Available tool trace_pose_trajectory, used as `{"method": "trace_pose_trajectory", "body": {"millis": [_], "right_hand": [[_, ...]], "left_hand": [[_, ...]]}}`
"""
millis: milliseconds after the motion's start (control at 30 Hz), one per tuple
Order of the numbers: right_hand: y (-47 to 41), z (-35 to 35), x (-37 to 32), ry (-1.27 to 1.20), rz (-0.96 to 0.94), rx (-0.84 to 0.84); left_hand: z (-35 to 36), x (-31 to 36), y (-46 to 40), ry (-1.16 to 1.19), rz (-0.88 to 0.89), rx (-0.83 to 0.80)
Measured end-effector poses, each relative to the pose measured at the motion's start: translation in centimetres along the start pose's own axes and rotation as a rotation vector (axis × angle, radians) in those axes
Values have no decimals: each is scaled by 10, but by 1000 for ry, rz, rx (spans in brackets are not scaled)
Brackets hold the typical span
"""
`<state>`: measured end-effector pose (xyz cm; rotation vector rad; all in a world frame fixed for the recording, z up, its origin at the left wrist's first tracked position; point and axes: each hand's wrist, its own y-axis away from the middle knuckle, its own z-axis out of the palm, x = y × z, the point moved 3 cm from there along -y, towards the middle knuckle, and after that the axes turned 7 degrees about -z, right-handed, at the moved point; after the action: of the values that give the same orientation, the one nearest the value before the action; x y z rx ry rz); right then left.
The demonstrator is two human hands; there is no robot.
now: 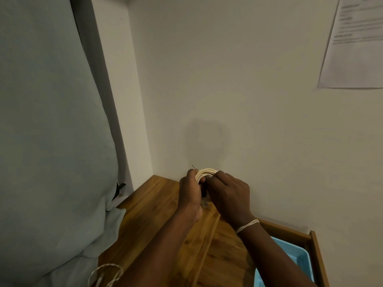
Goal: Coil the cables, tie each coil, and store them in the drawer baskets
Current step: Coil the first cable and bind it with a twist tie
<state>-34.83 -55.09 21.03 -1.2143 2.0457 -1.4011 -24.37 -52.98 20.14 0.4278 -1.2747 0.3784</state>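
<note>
above the wooden top (157,214), your left hand (189,194) is closed around a cream cable coil (205,172) while your right hand (229,196) pinches its upper loops. likely the tying step: keep the loops flat and bunched, cinch the tie snug. the blue basket (298,259) waits in the open drawer (317,257).

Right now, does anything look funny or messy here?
Mostly tidy. Both hands, left hand and right hand, hold the white cable coil. One loose twisted string dangles off the wooden top's front edge, and the blue basket sits in an open drawer.
</note>
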Motion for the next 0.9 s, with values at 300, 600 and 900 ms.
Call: {"method": "trace_pose_trajectory", "body": {"millis": [300,600,900], "right_hand": [[-8,2,-1,54,2,63],[-18,2,3,-349,369,73],[-13,5,-5,-458,341,-50]], "left_hand": [[-7,14,6,-44,-27,-95],[-18,30,6,-54,0,-196],[-22,21,1,-28,-103,-186]]}}
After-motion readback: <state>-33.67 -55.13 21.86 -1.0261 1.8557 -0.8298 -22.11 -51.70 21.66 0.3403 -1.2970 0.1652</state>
